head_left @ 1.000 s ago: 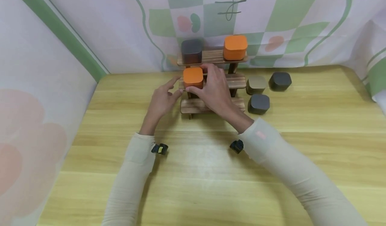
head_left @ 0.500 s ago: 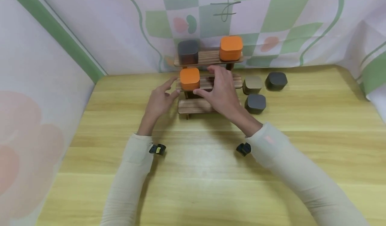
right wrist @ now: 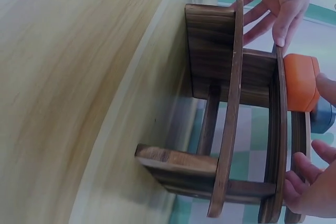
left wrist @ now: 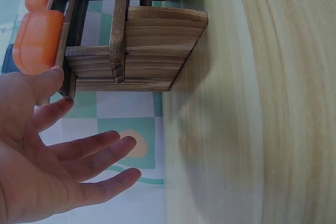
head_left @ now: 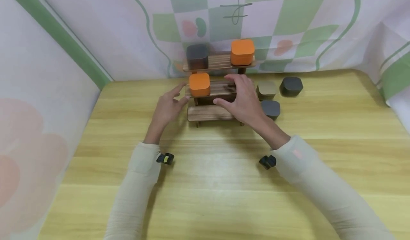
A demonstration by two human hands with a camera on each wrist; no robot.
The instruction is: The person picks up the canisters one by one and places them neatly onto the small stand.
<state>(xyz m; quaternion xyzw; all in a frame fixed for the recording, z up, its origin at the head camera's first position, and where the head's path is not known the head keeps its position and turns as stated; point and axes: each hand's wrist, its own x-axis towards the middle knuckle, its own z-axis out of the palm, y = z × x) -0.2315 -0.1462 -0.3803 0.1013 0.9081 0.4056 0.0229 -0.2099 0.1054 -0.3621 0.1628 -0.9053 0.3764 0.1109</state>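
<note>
A three-step wooden display stand (head_left: pixel 209 113) stands at the back of the table. On the left of its middle shelf sits a small orange rounded-square tin (head_left: pixel 200 85). The top shelf bears a black tin (head_left: pixel 197 57) at left and another orange tin (head_left: pixel 242 53) at right. My left hand (head_left: pixel 167 107) has its thumb and index fingertip at the left end of the middle shelf, the other fingers spread loose in the left wrist view. Apart from the middle orange tin, my right hand (head_left: pixel 247 99) hovers over the right part of the shelves, thumb and fingers spread, holding nothing.
Right of the stand, on the wooden table (head_left: pixel 211 183), are a khaki tin (head_left: pixel 266 90), a black tin (head_left: pixel 291 86) and a dark grey tin (head_left: pixel 271 108), partly behind my right hand. A checked green and white cloth (head_left: pixel 221 23) hangs right behind the stand.
My right hand has let go of the orange tin on the middle shelf and moved right, away from it. The left hand stays at the shelf's end. The head view has shifted slightly.
</note>
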